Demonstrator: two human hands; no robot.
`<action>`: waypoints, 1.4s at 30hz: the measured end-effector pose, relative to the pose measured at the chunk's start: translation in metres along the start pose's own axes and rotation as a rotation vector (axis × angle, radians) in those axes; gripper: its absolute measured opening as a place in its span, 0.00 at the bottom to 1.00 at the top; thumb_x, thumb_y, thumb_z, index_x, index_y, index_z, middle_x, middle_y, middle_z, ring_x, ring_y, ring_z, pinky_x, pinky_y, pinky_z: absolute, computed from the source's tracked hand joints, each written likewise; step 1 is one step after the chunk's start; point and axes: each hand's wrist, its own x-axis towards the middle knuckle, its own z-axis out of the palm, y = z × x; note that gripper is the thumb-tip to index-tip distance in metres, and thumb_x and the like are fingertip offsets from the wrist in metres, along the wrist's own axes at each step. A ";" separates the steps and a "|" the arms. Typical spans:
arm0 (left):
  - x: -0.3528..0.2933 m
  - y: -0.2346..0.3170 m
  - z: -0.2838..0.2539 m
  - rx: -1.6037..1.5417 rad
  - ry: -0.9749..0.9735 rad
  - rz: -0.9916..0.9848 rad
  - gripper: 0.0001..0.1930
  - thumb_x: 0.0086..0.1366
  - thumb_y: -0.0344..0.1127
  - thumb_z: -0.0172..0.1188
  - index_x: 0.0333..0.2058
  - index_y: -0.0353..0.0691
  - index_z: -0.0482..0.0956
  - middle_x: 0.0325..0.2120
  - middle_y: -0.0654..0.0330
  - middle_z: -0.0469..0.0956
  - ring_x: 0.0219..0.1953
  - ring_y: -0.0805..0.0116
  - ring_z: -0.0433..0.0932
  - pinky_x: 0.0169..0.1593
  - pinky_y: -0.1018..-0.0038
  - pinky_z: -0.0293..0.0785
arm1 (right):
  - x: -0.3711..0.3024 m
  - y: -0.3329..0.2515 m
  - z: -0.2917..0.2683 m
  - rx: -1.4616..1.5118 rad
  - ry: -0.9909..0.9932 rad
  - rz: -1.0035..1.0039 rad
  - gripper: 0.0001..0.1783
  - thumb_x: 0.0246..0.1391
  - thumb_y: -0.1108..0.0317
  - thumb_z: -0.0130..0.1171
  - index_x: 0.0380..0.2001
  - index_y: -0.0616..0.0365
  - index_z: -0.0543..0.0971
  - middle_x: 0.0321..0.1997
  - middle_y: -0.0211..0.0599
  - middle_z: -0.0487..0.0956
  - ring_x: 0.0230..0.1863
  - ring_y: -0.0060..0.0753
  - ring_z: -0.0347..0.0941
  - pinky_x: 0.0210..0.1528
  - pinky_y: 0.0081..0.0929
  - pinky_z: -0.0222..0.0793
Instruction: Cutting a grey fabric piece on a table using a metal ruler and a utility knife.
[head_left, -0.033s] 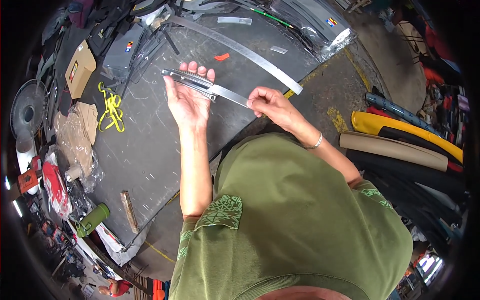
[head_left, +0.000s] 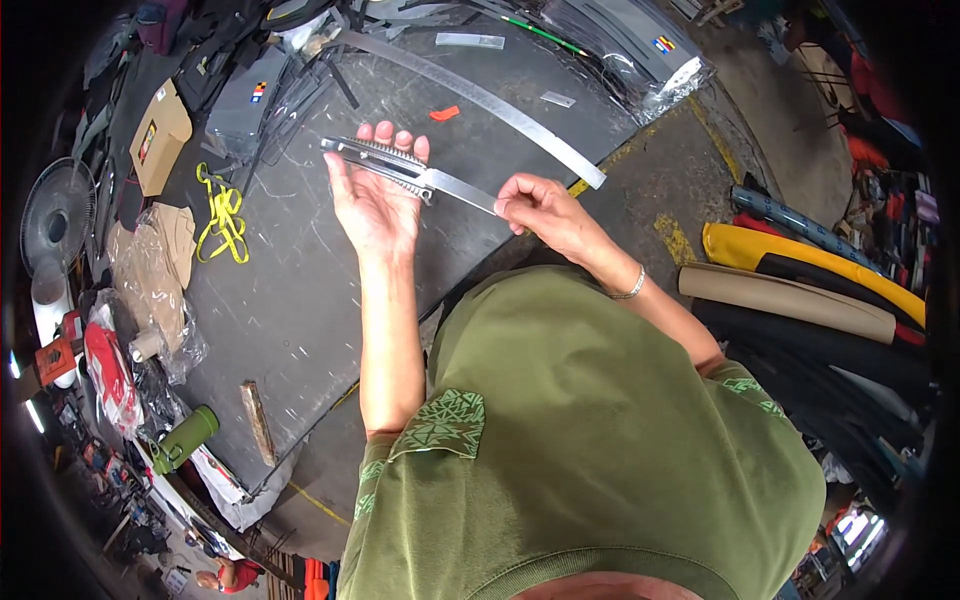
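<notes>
My left hand [head_left: 378, 215] is palm up over the dark worktable [head_left: 310, 310]. A grey snap-off utility knife [head_left: 385, 163] lies across its fingers, with the thumb at the handle's far left end. From the handle a long flat blade [head_left: 460, 189] sticks out to the right. My right hand [head_left: 550, 213] pinches the free end of that blade between thumb and fingers near the table's edge. Beyond the hands a steel ruler [head_left: 500, 110] lies on the table, with a small orange piece [head_left: 444, 114] nearer the left fingers.
A yellow strap [head_left: 222, 215], a cardboard piece [head_left: 160, 137] and a wooden stick [head_left: 258, 423] lie on the left. A fan [head_left: 58, 215] and green bottle [head_left: 186, 440] stand by the left edge. A green pencil [head_left: 543, 36] is at the back; material rolls [head_left: 790, 300] are at right.
The knife handle has tilted very slightly in my left hand. Both hands otherwise keep their places.
</notes>
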 end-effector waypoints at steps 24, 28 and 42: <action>-0.013 -0.004 0.014 0.333 0.005 0.211 0.30 0.76 0.61 0.45 0.57 0.37 0.71 0.42 0.57 0.77 0.41 0.59 0.75 0.47 0.57 0.72 | 0.012 -0.020 0.022 0.130 -0.169 0.022 0.19 0.64 0.70 0.64 0.56 0.61 0.80 0.33 0.26 0.80 0.29 0.15 0.74 0.33 0.19 0.74; -0.019 -0.014 0.021 0.280 0.057 0.186 0.28 0.77 0.58 0.43 0.56 0.38 0.71 0.40 0.57 0.76 0.39 0.59 0.76 0.45 0.58 0.74 | 0.016 -0.021 0.024 0.189 -0.172 0.023 0.19 0.64 0.71 0.63 0.57 0.62 0.79 0.35 0.29 0.81 0.31 0.18 0.77 0.36 0.21 0.77; -0.038 -0.027 0.022 0.268 0.151 0.191 0.22 0.74 0.49 0.54 0.56 0.39 0.69 0.38 0.60 0.72 0.39 0.64 0.72 0.45 0.62 0.72 | 0.026 -0.012 0.039 0.060 -0.144 -0.049 0.13 0.61 0.65 0.69 0.43 0.60 0.81 0.33 0.22 0.80 0.33 0.12 0.72 0.35 0.17 0.70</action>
